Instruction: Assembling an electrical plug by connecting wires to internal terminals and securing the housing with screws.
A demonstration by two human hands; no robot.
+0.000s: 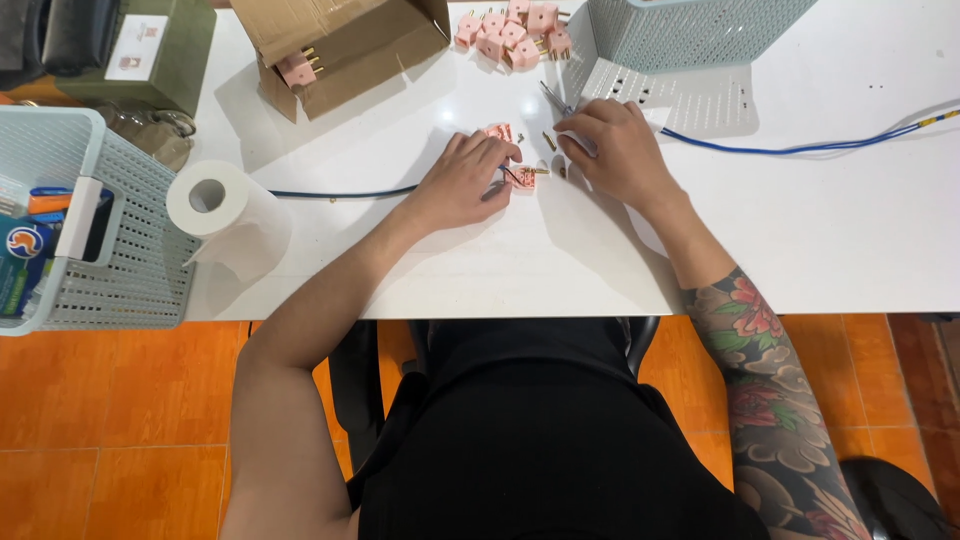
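My left hand (458,182) rests on the white table (500,260), fingers pressed on an opened pink plug part (522,178) with thin wires at its edge. Another pink plug half (499,131) lies just beyond those fingers. A dark blue cable (340,192) runs from the left under that hand. My right hand (618,150) is closed around a small metal tool (553,98) whose tip points up and left. Small brass pins (549,140) lie between the two hands.
A pile of pink plugs (512,35) sits at the back, beside an open cardboard box (340,45) holding another plug. A pale mesh basket (690,35) stands back right, a second basket (90,230) and a paper roll (215,200) at left. A blue cable (800,148) trails right.
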